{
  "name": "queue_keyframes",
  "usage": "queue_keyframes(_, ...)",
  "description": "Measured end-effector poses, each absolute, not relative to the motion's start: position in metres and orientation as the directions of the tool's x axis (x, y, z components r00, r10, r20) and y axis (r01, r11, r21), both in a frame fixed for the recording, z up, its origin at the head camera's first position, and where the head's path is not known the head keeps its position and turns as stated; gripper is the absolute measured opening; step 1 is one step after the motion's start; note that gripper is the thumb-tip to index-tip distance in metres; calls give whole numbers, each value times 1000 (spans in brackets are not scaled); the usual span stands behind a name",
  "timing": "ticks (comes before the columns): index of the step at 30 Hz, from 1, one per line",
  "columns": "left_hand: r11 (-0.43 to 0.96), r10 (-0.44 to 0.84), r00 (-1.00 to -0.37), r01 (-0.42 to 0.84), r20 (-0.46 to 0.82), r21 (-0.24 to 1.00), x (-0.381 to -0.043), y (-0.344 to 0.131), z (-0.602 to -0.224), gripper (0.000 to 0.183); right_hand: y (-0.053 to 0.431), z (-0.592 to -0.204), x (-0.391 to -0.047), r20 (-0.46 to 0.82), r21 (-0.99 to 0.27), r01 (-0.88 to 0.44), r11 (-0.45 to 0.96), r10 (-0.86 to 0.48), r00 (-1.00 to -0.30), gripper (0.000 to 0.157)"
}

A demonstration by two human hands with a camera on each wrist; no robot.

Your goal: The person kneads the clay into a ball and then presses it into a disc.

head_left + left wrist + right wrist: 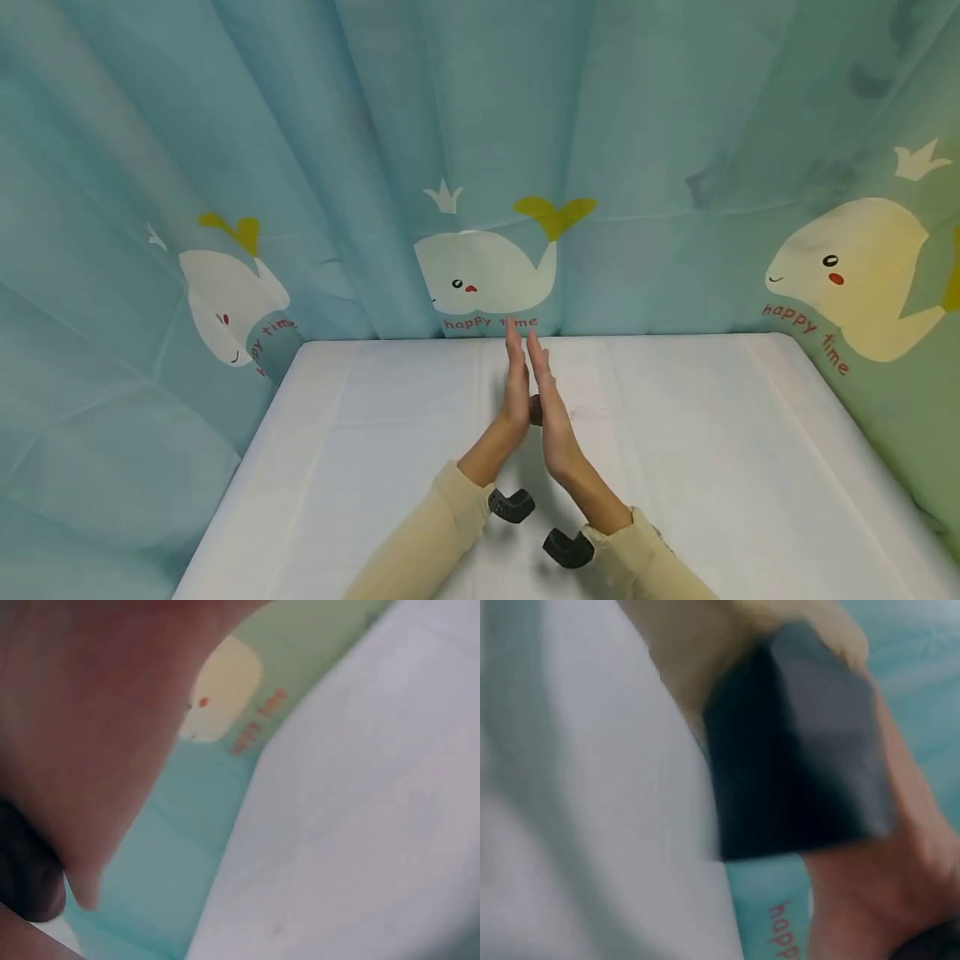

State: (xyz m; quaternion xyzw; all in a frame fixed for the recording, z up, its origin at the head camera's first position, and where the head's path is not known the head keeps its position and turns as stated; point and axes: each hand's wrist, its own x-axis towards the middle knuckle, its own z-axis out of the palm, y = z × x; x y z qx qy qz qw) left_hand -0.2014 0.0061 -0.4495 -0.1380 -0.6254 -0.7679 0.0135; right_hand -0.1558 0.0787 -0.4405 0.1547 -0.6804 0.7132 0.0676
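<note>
My left hand (pixel 516 404) and right hand (pixel 557 429) stand palm to palm above the white table, fingers straight and pointing away from me. Between the palms is a small dark brown, rounded object (pixel 536 410), largely hidden by the hands. The left wrist view shows it as a dark, smooth lump (pixel 30 874) against skin, too close and blurred to tell its kind. Only a dark edge of it (pixel 934 943) appears at the lower corner of the right wrist view. Neither hand's fingers curl round it.
A black wrist camera (pixel 512 505) sits at the left cuff and another (pixel 568 549) at the right cuff, close together. The white tabletop (pixel 405 417) reaches back to a blue-green curtain (pixel 637 125) printed with whales, which also hangs at both sides.
</note>
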Motion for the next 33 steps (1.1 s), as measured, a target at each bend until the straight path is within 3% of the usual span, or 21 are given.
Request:
queue_keyframes(4, -125, 257, -924, 258, 283, 958, -195, 6, -450, 66, 84, -434, -163, 328, -943, -325, -70, -31, -944, 53)
queue_keyframes(8, -133, 328, -894, 275, 304, 952, -178, 9, -444, 66, 101, -438, -177, 247, -963, -248, -103, 17, -969, 51)
queue_keyframes(11, -169, 325, -878, 313, 353, 934, -171, 9, -434, 66, 104, -448, -177, 197, -968, -194, -159, -3, -980, 52)
queue_keyframes(15, -168, 288, -868, 371, 405, 913, -176, 9, -425, 64, 92, -456, -161, 263, -941, -250, -227, -27, -965, 56)
queue_keyframes(18, -148, 272, -897, 319, 349, 936, -183, 11, -432, 63, 84, -448, -149, 332, -912, -321, -256, -4, -943, 57)
queue_keyframes(22, -146, 300, -913, 242, 276, 959, -181, 10, -439, 64, 85, -429, -147, 357, -920, -357, -163, 35, -934, 55)
queue_keyframes(24, -165, 334, -898, 242, 285, 956, -175, 9, -436, 63, 92, -426, -155, 338, -933, -341, -118, 48, -940, 54)
queue_keyframes(28, -191, 412, -853, 262, 319, 946, -162, 9, -426, 67, 106, -436, -172, 261, -947, -271, -172, 75, -962, 55)
queue_keyframes(33, -204, 342, -885, 257, 315, 945, -169, 14, -428, 68, 104, -448, -162, 214, -956, -209, -203, 0, -977, 57)
